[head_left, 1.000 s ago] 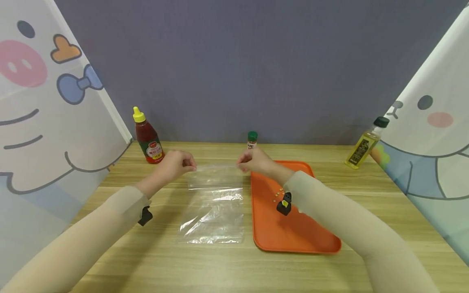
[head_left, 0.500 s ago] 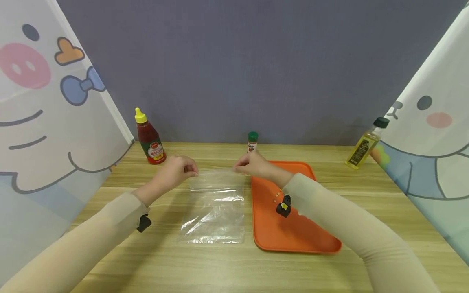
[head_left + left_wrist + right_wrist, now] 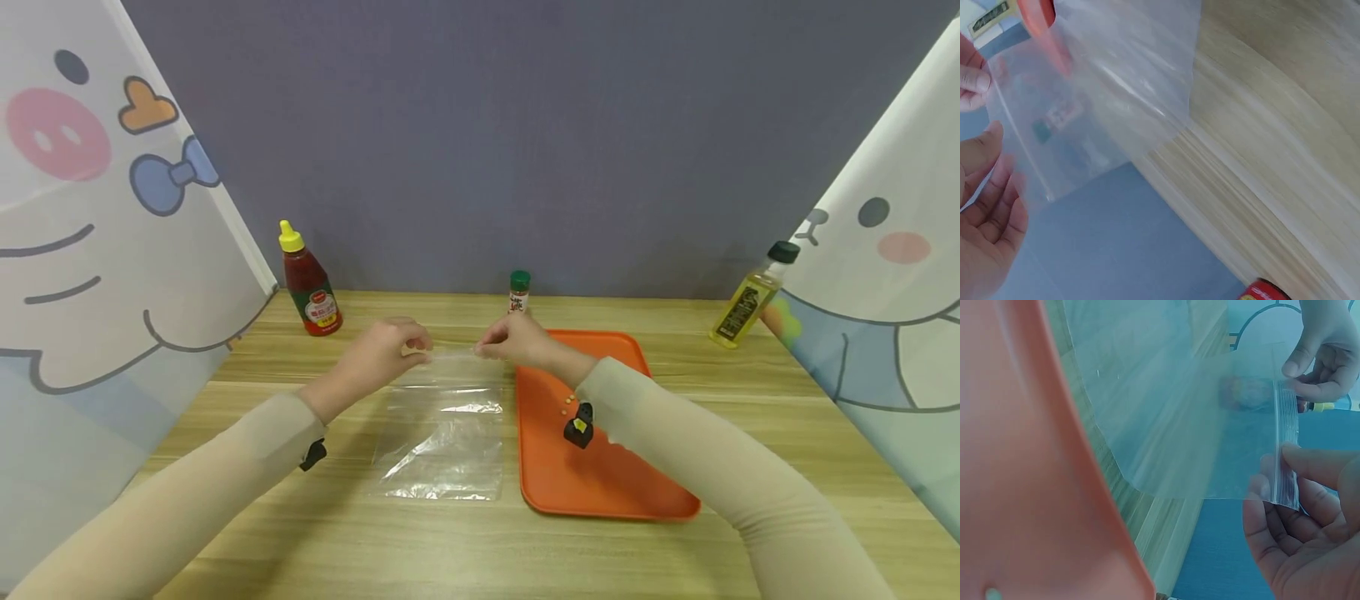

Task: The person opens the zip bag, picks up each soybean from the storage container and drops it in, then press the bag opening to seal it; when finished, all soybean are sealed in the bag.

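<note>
A clear zip-lock bag (image 3: pixel 446 454) hangs spread between the hands, its zip edge (image 3: pixel 1277 425) at the top. My right hand (image 3: pixel 519 340) pinches the right end of that edge; in the right wrist view the thumb lies on the zip strip and fingertips show through the plastic behind it. My left hand (image 3: pixel 386 350) is at the top edge too, inward from the left corner. Its thumb and fingers stand apart, one on each side of the edge in the left wrist view (image 3: pixel 991 212). Through the plastic a small bottle shows blurred.
An orange tray (image 3: pixel 600 483) with a few small pale bits (image 3: pixel 567 405) lies right of the bag. Along the back stand a red sauce bottle (image 3: pixel 313 292) with a yellow cap, a green-capped shaker (image 3: pixel 519 292) and, far right, an oil bottle (image 3: pixel 746 308).
My left hand has moved right along the bag's top edge, toward the right hand, and its thumb and fingers have parted. The right hand has shifted slightly left and down.
</note>
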